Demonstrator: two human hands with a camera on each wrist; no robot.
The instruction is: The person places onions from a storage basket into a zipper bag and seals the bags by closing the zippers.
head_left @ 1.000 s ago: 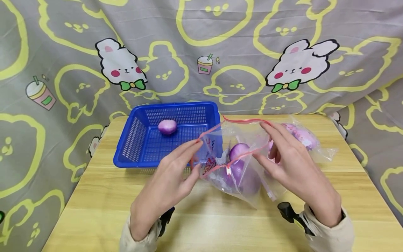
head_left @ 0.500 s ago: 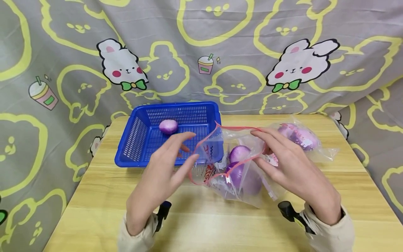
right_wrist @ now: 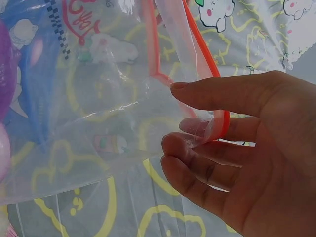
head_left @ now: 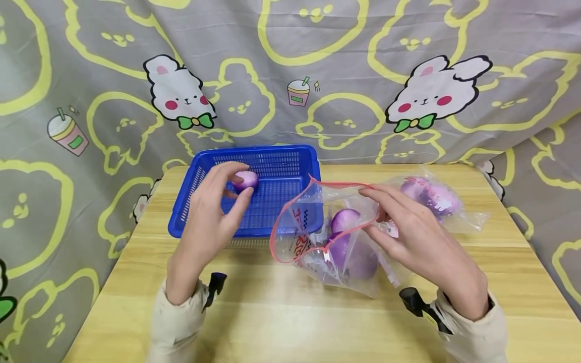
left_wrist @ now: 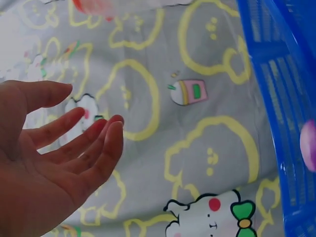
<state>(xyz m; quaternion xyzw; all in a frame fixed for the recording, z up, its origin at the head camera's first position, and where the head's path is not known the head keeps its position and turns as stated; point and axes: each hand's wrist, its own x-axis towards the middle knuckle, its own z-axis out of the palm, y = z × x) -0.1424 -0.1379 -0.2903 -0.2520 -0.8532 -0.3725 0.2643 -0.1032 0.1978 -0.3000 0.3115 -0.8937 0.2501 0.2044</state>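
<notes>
My left hand (head_left: pixel 206 217) reaches over the left side of the blue plastic basket (head_left: pixel 286 191), fingers loosely bent, thumb apart. Beyond its fingertips a purple onion (head_left: pixel 249 179) lies in the basket; in the left wrist view there is nothing between the fingers. My right hand (head_left: pixel 410 234) holds the right side of the mouth of a clear zip bag (head_left: pixel 290 222), thumb and fingers around its red-edged rim (right_wrist: pixel 224 123). That mouth gapes toward the basket. Inside the bag are purple onions (head_left: pixel 345 222), partly blurred by the plastic.
Behind my right hand, another clear printed bag (head_left: pixel 431 196) with purple onions lies on the wooden table (head_left: pixel 290 322). A patterned curtain (head_left: pixel 254 91) hangs at the table's back edge. Dark wrist mounts (head_left: pixel 413 300) stick out beside my sleeves.
My left hand has let go of the bag's left rim and moved left over the basket toward the onion. My right hand keeps its hold; the bag's mouth has sagged slightly.
</notes>
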